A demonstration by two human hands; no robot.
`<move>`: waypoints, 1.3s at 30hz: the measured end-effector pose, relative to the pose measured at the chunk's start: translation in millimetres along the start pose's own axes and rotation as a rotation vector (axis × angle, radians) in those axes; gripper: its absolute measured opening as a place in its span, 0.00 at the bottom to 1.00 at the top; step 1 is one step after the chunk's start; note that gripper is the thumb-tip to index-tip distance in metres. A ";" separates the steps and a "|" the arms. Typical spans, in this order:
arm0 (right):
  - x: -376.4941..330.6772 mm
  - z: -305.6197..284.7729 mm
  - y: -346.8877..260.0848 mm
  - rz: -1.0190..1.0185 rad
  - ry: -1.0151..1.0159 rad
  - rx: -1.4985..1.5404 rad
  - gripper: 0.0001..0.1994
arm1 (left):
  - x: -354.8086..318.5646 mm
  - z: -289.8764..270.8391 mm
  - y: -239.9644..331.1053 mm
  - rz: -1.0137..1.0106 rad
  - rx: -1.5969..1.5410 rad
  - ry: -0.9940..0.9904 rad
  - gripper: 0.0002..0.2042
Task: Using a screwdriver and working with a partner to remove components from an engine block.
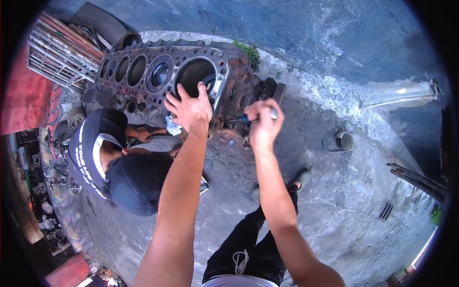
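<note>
A rusty engine block (143, 71) with several round cylinder bores stands on the concrete ground. My left hand (190, 107) lies flat with spread fingers on the near end of the block's top face, beside the nearest bore (193, 72). My right hand (264, 123) is closed around a tool with a dark blue handle (246, 117), whose tip points left at the block's rusty side. A person in a dark cap and dark shirt (114, 162) crouches at the block's left, a hand near its side.
A small round can (344, 140) stands on the concrete to the right. Metal bars (418, 179) lie at the far right. A metal grille (57, 57) and scrap parts sit at the upper left. My dark trousers and shoe (267, 225) are below.
</note>
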State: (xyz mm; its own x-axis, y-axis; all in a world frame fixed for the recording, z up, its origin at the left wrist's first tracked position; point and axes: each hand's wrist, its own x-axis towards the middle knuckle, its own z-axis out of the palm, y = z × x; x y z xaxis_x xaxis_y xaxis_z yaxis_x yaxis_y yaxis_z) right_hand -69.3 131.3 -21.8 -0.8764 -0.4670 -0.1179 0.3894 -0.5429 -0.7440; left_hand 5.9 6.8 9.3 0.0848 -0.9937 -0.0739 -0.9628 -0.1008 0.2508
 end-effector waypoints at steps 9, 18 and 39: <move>5.5 -17.7 0.9 -0.013 0.031 0.253 0.09 | 1.3 1.6 0.5 -0.008 0.016 0.000 0.39; 3.2 -2.1 2.5 0.037 0.117 0.196 0.10 | 7.4 9.7 -6.9 0.020 0.055 0.057 0.37; 13.5 1.3 12.3 0.119 0.163 0.051 0.11 | 12.2 9.8 -9.3 0.055 0.074 0.055 0.35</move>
State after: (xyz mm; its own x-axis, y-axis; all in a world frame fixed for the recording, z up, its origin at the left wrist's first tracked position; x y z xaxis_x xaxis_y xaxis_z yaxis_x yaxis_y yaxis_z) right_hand -75.9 117.4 -31.7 -0.8559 -0.4132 -0.3110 0.5033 -0.5273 -0.6846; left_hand 13.4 -3.9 -3.5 0.0438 -0.9990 -0.0083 -0.9826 -0.0446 0.1804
